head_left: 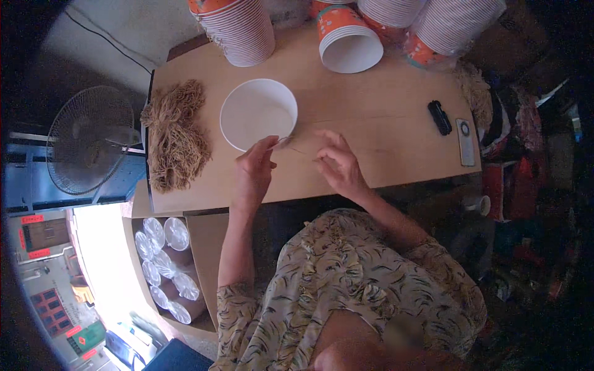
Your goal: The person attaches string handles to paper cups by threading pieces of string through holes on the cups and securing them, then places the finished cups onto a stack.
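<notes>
A white round paper bucket (257, 93) stands on the table with its open top toward me. My left hand (252, 166) is at its near right rim, thumb and forefinger closed in a pinch. What the pinch holds is too small to make out. To the right, apart from the bucket, my right hand (344, 168) hovers over the tabletop with the forefinger raised and the thumb and another finger drawn together. A thin dark line runs between the two hands, and I cannot tell whether either one holds it. A bundle of brown twine-like strands (176, 136) lies left of the bucket.
Stacked paper buckets (247, 37) and an orange printed stack on its side (351, 46) line the table's far edge. A black object (440, 117) and a pale slim device (465, 142) lie at right. A fan (90, 139) and a carton of plastic-wrapped items (176, 234) are at left.
</notes>
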### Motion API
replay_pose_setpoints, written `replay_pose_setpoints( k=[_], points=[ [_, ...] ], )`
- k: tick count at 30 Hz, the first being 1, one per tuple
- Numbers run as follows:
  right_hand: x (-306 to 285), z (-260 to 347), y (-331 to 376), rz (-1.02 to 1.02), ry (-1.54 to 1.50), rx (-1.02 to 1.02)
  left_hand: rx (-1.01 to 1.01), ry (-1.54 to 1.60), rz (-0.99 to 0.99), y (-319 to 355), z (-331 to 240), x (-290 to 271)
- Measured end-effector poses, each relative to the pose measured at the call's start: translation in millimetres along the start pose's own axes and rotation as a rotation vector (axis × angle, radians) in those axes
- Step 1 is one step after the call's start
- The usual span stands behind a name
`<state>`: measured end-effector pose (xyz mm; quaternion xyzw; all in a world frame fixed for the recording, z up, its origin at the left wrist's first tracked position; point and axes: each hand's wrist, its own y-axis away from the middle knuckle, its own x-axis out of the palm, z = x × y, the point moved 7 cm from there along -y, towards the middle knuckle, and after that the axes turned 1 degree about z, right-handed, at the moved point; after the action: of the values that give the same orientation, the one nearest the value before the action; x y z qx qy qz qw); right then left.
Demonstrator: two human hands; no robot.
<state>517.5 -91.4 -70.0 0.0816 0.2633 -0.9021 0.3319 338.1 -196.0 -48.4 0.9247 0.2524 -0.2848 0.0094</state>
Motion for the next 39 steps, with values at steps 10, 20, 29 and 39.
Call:
replay_pose_setpoints(
  k=[10,20,29,39],
  points=[
    [30.6,-7.6,-26.6,0.333,0.077,-0.081,0.073,-0.044,-0.024,2.8,0.1,-18.0],
    [65.4,-43.8,-16.6,0.548,-0.632,0.383,-0.031,-0.067,-0.010,-0.8,1.9,-20.1],
    [19.2,-12.7,-52.5,0.612,-0.320,0.229,-0.064,-0.115,0.083,-5.1,3.0,-32.8],
    [6.4,63.3,-95.9,0.738,0.146,-0.059,-0.156,0.325,0.455,-40.5,-41.1,-9.8]
  ],
)
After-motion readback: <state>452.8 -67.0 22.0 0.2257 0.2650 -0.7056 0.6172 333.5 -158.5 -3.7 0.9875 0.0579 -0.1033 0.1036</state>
